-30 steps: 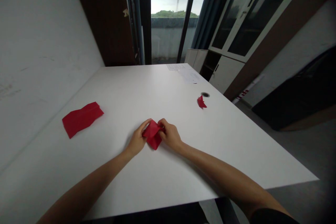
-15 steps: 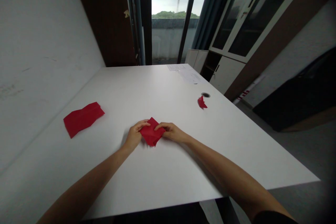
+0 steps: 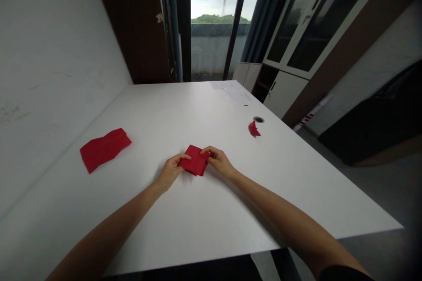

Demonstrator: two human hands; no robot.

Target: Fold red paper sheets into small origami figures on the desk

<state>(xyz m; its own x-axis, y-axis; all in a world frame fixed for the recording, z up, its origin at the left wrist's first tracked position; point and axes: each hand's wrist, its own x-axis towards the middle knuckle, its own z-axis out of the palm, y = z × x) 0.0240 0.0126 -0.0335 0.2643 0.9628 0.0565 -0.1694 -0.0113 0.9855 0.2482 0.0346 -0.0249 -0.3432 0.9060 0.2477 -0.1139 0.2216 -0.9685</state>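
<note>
Left hand (image 3: 170, 168) and right hand (image 3: 220, 162), each grip narrow, pinch the paper (image 3: 194, 161) over the counter (image 3: 184, 224). Peaked a second ago, it is now flatter, seemingly folded closer. Beyond: sheet (image 3: 105, 149) at nine o'clock, folded piece (image 3: 253, 129) at two.

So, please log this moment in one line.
left hand: holds folded red paper square; right hand: pinches it; far left: oblong red paper sheet

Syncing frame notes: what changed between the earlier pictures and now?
The held red paper went from peaked and partly open to a flatter square, shifted slightly forward. Left hand and right hand both kept hold. The red sheet and small folded piece stayed put.
</note>
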